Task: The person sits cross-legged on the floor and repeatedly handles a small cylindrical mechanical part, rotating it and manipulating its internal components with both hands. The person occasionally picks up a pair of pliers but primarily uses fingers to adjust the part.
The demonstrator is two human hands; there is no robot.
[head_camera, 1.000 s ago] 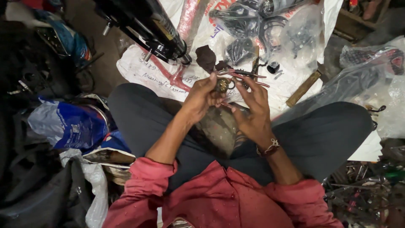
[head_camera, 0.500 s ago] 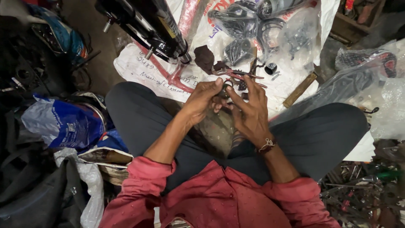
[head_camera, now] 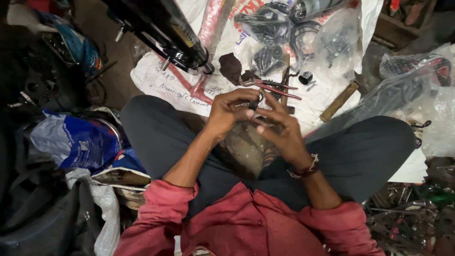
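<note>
Bare brown floor [head_camera: 118,90] is seen at upper left, dimly lit. A white sheet [head_camera: 332,90] is spread across the top centre. Clear plastic bags [head_camera: 445,109] are heaped along the right edge. A blue bag [head_camera: 76,142] and dark cloth [head_camera: 42,223] are piled at the left. A wooden box [head_camera: 393,28] is set in the top right corner. Metal scrap [head_camera: 412,218] is scattered at lower right.

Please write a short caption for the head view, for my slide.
Seated cross-legged, a person's left hand and right hand work a small dark part above red-handled pliers.
</note>
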